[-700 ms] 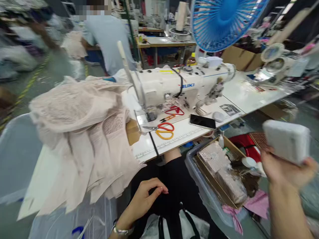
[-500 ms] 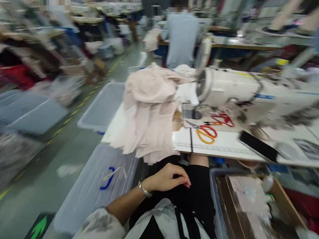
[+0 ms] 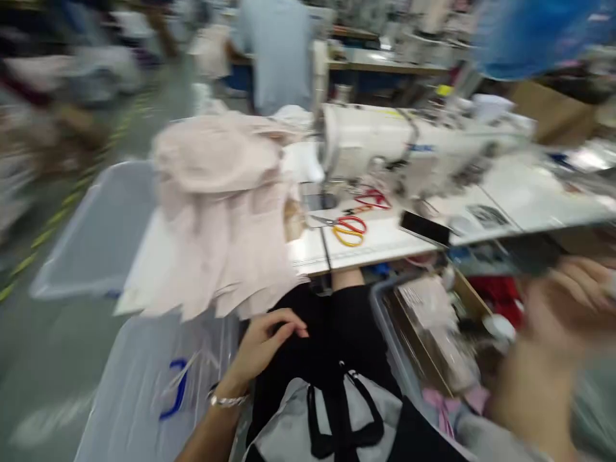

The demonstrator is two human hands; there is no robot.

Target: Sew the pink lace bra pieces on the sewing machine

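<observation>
My left hand [image 3: 268, 341] rests on the lap over dark clothing, its fingers loosely bent, thumb apart, with nothing in it. My right hand [image 3: 572, 298] is raised at the right edge, smeared by motion, so its fingers and anything in them cannot be made out. A pile of pale pink garments [image 3: 226, 192] hangs over the table's front edge, just above my left hand. Scissors [image 3: 347, 231] with red and yellow handles lie on the white table [image 3: 308, 252], beside the sewing machine [image 3: 370, 144]. A black phone [image 3: 424, 229] lies farther right.
Clear plastic bins [image 3: 103, 224] stand to the left, one with a blue handle [image 3: 176, 388]. A box of packaged items [image 3: 433, 314] sits under the table at right. Ahead, a person in a light blue top [image 3: 276, 58] faces away. Something blue [image 3: 539, 38] blurs at upper right.
The view has swung to the right, so the table and garments sit farther left. My right hand has come into view at the right. My left hand stays on the lap.
</observation>
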